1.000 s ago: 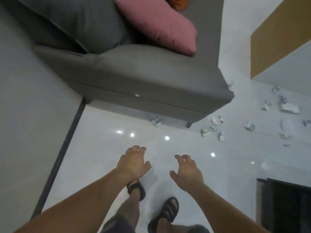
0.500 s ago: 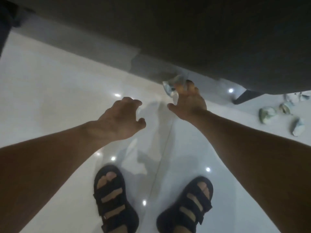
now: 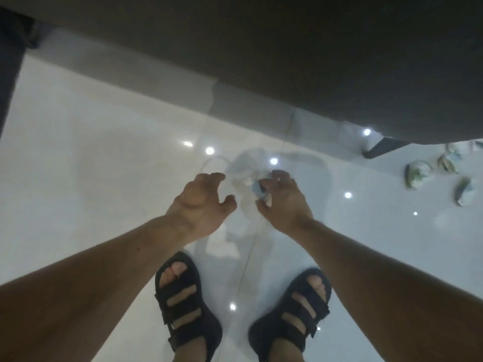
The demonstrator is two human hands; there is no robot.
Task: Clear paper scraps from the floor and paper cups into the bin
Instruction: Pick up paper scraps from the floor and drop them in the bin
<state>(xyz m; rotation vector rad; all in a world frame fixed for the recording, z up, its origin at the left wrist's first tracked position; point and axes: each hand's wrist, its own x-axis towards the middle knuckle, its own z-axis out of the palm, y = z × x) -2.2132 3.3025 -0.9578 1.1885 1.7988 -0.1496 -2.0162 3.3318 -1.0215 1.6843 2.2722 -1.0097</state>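
- Our right grip (image 3: 285,205) pinches a crumpled paper scrap (image 3: 260,191) above the white floor (image 3: 91,165).
- Our left grip (image 3: 201,202) hangs released, fingers loosely curled.
- Further scraps (image 3: 418,175) lie on the floor near the sofa leg (image 3: 381,148).

One grey sofa (image 3: 313,48) on one visible leg (image 3: 384,148), two black sandals (image 3: 183,304), one left hand (image 3: 201,202), one right hand (image 3: 287,207), one crumpled scrap (image 3: 261,190) left of that leg, and perhaps four floor scraps (image 3: 418,173), blurred, just right of it.
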